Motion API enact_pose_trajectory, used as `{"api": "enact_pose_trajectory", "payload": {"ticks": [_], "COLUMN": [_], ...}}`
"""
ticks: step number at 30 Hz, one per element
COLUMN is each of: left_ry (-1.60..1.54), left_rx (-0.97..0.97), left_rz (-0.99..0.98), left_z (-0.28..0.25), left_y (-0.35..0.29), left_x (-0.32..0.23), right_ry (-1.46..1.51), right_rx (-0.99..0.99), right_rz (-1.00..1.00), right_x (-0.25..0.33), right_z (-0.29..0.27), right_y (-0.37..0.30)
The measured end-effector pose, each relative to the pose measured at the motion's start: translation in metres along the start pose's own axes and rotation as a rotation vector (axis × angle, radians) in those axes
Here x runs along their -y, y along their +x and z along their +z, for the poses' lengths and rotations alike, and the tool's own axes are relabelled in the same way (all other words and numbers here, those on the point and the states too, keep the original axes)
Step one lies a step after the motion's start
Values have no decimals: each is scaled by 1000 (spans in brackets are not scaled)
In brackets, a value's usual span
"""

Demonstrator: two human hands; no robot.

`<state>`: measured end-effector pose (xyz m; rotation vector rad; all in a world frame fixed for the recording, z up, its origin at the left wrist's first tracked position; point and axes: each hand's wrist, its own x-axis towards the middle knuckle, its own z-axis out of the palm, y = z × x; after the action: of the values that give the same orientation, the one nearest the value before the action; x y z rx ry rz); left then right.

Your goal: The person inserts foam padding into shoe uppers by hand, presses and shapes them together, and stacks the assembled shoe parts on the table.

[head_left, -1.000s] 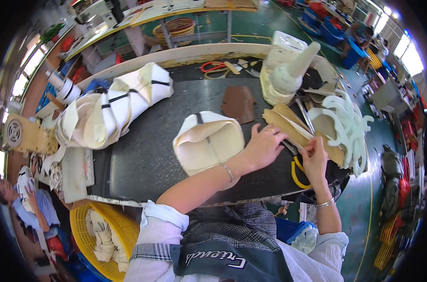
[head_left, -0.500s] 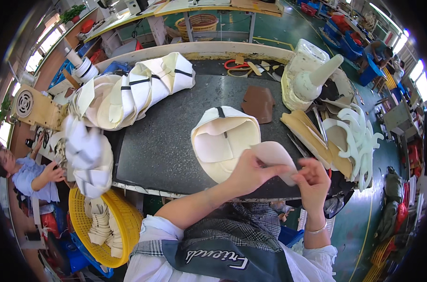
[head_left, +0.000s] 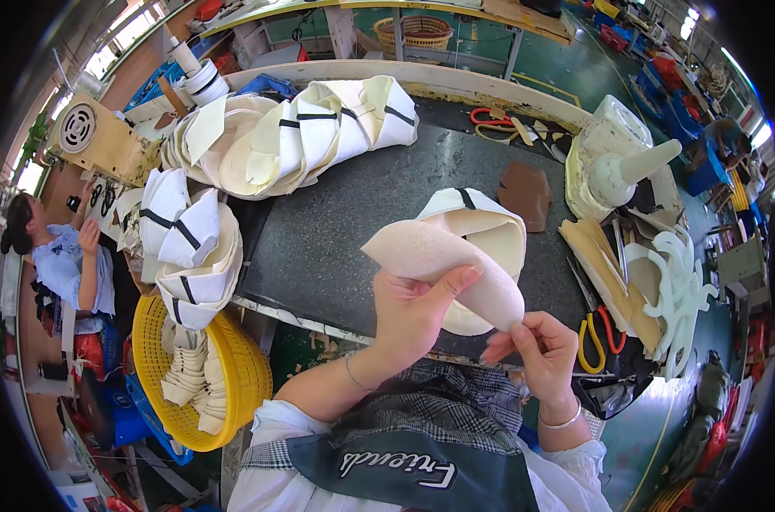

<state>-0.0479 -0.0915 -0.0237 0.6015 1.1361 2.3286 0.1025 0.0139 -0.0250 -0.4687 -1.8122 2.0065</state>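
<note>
A curved, off-white felt-like sheet piece (head_left: 447, 256) is bent between both hands above the front part of the dark work surface. My left hand (head_left: 409, 320) grips its middle, thumb on top and fingers underneath. With thumb and forefinger, my right hand (head_left: 539, 350) pinches the piece's lower right end. Behind it on the surface lies a white shoe upper (head_left: 500, 224) with a short black strip at its far edge, partly hidden by the piece. A brown flat piece (head_left: 526, 196) lies just beyond the upper.
Stacked white uppers (head_left: 328, 141) lie at the far left, more uppers (head_left: 191, 230) nearer. A yellow basket (head_left: 255, 375) holds cream pieces. Scissors (head_left: 594, 328) lie right, beside white curved parts (head_left: 673, 282). A pale cone-shaped post (head_left: 648, 162) stands behind. Another person (head_left: 67, 264) sits left.
The curved piece has moved left and up, now over the upper, its broad side turned up. My left thumb lies across it. The head view has shifted, so the surroundings appear displaced.
</note>
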Motion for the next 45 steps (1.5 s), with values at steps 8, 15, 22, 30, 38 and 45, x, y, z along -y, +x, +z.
{"api": "enact_pose_trajectory", "payload": {"ticks": [8, 15, 22, 30, 38, 45], "left_ry": [1153, 938, 496, 890, 1185, 690], "left_rx": [198, 554, 509, 676, 730, 657], "left_rz": [393, 268, -275, 325, 549, -81], "left_z": [-3, -4, -13, -10, -13, -4], "left_y": [-9, 9, 25, 19, 19, 28], "left_x": [-32, -37, -39, -30, -35, -47], "right_ry": [-117, -206, -45, 281, 79, -238], "right_rx": [-29, -70, 4, 114, 35, -72], "right_rz": [-189, -290, -309, -149, -33, -406], "right_x": [13, 20, 6, -1, 11, 10], "right_z": [8, 26, 28, 17, 15, 27], "right_y": [-11, 14, 37, 40, 30, 38]}}
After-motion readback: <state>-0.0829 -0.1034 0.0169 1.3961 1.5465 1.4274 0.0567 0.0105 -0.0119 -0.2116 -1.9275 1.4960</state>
